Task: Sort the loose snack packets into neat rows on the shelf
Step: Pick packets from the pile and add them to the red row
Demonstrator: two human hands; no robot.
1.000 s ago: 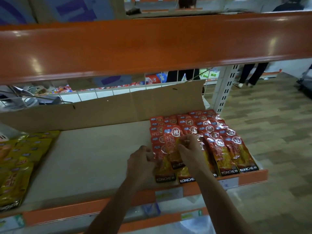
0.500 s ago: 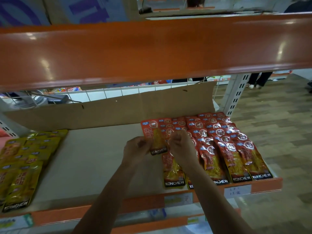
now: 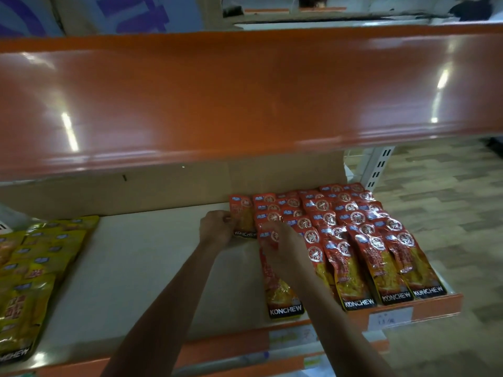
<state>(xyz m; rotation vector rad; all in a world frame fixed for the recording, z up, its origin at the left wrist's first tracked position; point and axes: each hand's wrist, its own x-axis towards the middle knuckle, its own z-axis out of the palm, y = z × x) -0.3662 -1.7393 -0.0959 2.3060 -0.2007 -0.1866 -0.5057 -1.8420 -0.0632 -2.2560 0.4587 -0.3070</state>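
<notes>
I am looking at a pale shelf point(image 3: 130, 268) with an orange front edge, and a paper label point(image 3: 390, 318) is sitting on that edge at the right. A strip of cardboard point(image 3: 163, 186) is standing along the far side. An orange upper shelf point(image 3: 245, 91) is filling the top half of my view and is reflecting the ceiling lights. At the right a white post point(image 3: 378, 170) with slots is standing, and beyond it a wood-pattern floor point(image 3: 449, 213) is showing. Yellow packets point(image 3: 35, 268) are lying in overlapping rows at the left end of the shelf. Red packets point(image 3: 367, 240) are lying in overlapping rows at the right end, from the cardboard to the front edge.

My left hand point(image 3: 216, 227) is pinching the left side of one packet point(image 3: 242, 214), which is lying flat at the far end, just left of the red rows and close to the cardboard. My right hand point(image 3: 283, 246) is blurred over the leftmost row, apart from the left hand. I cannot tell whether it is gripping anything.

Half a second ago both hands were holding this packet together, nearer to me. Now the packet is lying farther back, and the right hand has left it. The upper shelf is also covering more of the view, and the wire grid behind the cardboard is hidden now.
</notes>
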